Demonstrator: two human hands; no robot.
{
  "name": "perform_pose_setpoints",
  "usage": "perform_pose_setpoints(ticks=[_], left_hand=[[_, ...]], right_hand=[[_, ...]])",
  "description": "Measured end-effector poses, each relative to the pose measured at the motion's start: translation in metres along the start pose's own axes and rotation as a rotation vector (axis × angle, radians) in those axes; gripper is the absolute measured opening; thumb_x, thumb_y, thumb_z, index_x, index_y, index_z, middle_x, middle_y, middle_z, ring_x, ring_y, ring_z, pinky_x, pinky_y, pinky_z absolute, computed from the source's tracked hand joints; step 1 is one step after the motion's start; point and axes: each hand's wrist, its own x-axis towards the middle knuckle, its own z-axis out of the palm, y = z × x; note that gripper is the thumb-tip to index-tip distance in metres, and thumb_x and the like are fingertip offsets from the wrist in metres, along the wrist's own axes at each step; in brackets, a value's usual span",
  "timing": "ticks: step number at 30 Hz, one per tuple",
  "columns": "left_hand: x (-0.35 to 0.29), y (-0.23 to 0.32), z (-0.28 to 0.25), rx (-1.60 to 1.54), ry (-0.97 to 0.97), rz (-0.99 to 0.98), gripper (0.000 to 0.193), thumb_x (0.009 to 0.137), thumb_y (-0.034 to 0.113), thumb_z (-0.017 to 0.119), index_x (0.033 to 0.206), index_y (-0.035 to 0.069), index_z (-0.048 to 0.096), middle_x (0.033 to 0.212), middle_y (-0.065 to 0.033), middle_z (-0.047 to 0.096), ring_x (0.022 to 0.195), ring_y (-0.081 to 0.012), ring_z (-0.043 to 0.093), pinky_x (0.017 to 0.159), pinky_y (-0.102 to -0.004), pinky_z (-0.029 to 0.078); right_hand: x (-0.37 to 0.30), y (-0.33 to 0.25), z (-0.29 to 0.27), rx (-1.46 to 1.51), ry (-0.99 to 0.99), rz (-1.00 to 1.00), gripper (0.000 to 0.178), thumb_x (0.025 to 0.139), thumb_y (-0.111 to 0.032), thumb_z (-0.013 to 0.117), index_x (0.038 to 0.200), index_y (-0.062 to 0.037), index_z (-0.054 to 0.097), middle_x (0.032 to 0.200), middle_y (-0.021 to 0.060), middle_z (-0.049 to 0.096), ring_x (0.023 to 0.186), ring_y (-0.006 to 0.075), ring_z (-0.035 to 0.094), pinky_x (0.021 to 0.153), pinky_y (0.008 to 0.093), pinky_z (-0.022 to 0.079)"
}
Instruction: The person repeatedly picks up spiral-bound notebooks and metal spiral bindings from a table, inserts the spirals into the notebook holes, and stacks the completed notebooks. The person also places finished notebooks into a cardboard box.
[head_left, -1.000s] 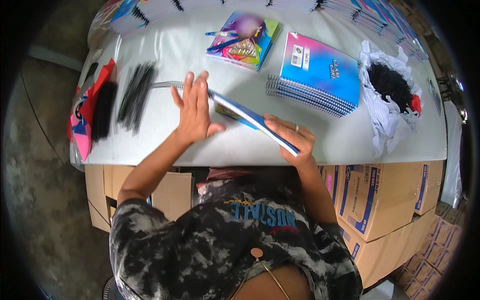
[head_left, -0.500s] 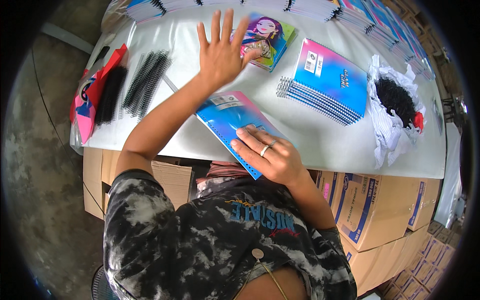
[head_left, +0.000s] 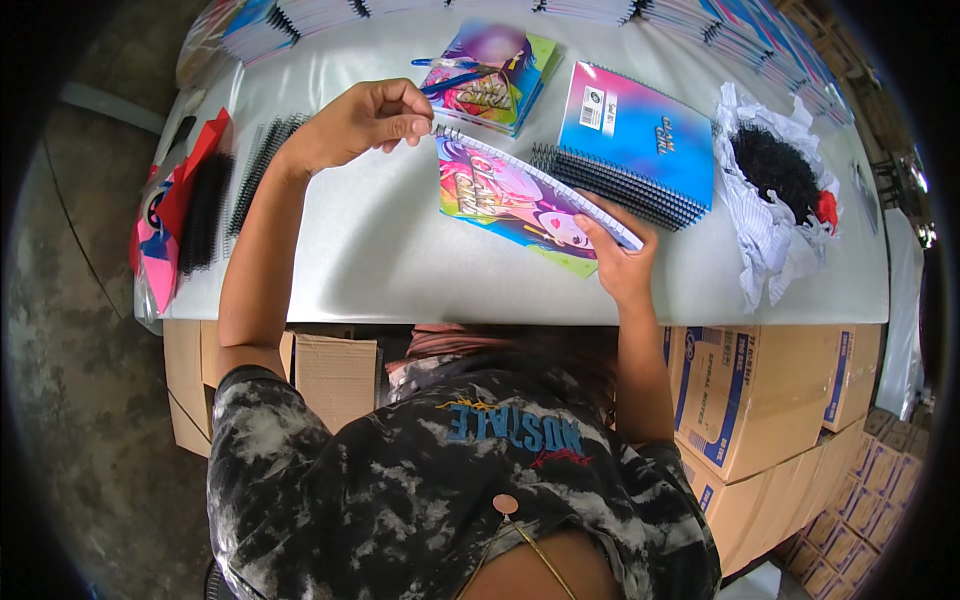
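Observation:
An unbound-looking notebook (head_left: 510, 195) with a colourful illustrated cover is held tilted above the table, its punched edge facing up and away. My right hand (head_left: 622, 250) grips its right end, thumb on the cover and fingers behind. At the far left corner my left hand (head_left: 365, 122) is closed, fingertips pinched on a dark spiral coil (head_left: 450, 131) that shows along the first holes. The rest of the coil is hidden by the fingers. Just beyond lies a small stack of illustrated covers (head_left: 490, 105) with a blue-handled tool like pliers (head_left: 450, 82) on it.
A stack of spiral-bound notebooks (head_left: 640, 130) stands to the right, beside crumpled paper (head_left: 745, 215) holding a black tangle (head_left: 780, 175). Loose black coils (head_left: 262, 165) and a red and pink wrapper (head_left: 185, 215) lie left. More notebooks (head_left: 330, 12) line the far edge; cartons (head_left: 760, 390) stand below.
The notebook has gone from lying with its pink-blue cover up to being raised, illustrated cover showing. My left hand has come down from spread fingers to a pinch; my right hand has moved to the notebook's right end.

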Motion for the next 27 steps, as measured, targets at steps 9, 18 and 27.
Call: perform_pose_setpoints(ticks=[9,18,27], left_hand=[[0.003,-0.003,-0.012,0.04,-0.07,-0.091,0.027,0.086,0.033,0.058,0.082,0.006,0.061,0.069,-0.0017,0.059,0.059,-0.0062,0.049,0.054,-0.0205,0.038],[-0.019,0.037,0.023,0.968,0.128,0.178,0.027,0.075,0.022,0.068,0.098,0.01,0.063,0.105,-0.0052,0.059,0.102,-0.0231,0.051,0.092,-0.0354,0.035],[-0.04,-0.077,0.091,1.39,0.755,0.908,0.098,0.07,0.077,0.039,0.138,0.008,0.028,0.138,-0.032,0.021,0.133,-0.0398,0.013,0.101,-0.0611,0.008]], right_hand=[[0.002,-0.004,0.002,0.02,-0.034,-0.048,0.023,0.081,0.0,0.06,0.104,0.0031,0.062,0.096,0.009,0.066,0.083,0.0094,0.059,0.075,0.0222,0.047],[-0.005,-0.001,0.002,-0.178,-0.083,-0.228,0.028,0.076,0.01,0.057,0.102,0.0028,0.063,0.099,0.0149,0.065,0.088,0.0179,0.064,0.076,0.0251,0.049],[-0.015,0.002,0.027,-0.202,-0.052,-0.488,0.032,0.07,0.014,0.052,0.097,0.0025,0.064,0.096,0.0167,0.065,0.088,0.0266,0.065,0.078,0.0314,0.052]])
